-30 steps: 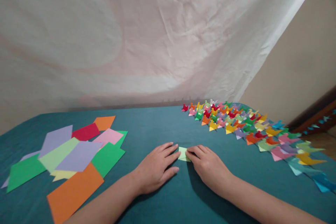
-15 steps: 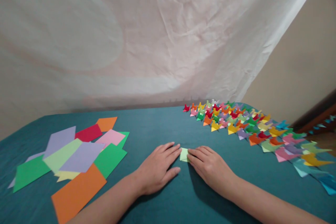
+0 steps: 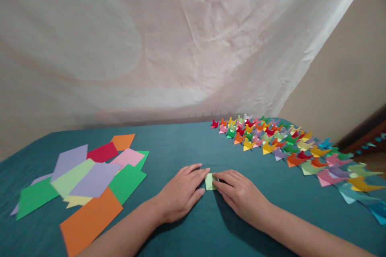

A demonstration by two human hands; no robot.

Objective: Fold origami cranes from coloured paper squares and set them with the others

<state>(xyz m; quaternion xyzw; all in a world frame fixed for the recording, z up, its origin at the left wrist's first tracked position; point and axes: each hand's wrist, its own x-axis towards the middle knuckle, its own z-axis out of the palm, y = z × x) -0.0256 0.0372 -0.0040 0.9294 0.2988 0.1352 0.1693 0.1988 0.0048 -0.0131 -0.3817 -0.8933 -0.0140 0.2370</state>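
A small light green folded paper (image 3: pixel 209 182) lies on the table between my two hands. My left hand (image 3: pixel 182 194) holds its left side, fingertips at the far corner and thumb at the near one. From the other side, my right hand (image 3: pixel 239 194) grips it, the fingertips resting over its right part and hiding that part. The right thumb is mostly out of sight beneath the hand.
Several loose sheets of coloured paper (image 3: pixel 93 178) overlap at the left, one orange sheet (image 3: pixel 93 219) close to my left forearm. Rows of small folded paper birds (image 3: pixel 277 142) stand on the right of the teal tabletop (image 3: pixel 171 144). A pale cloth (image 3: pixel 181 48) hangs behind.
The left thumb has come in against the paper's near left corner. The folded paper has shifted slightly toward me, and the right fingers have moved a little on it.
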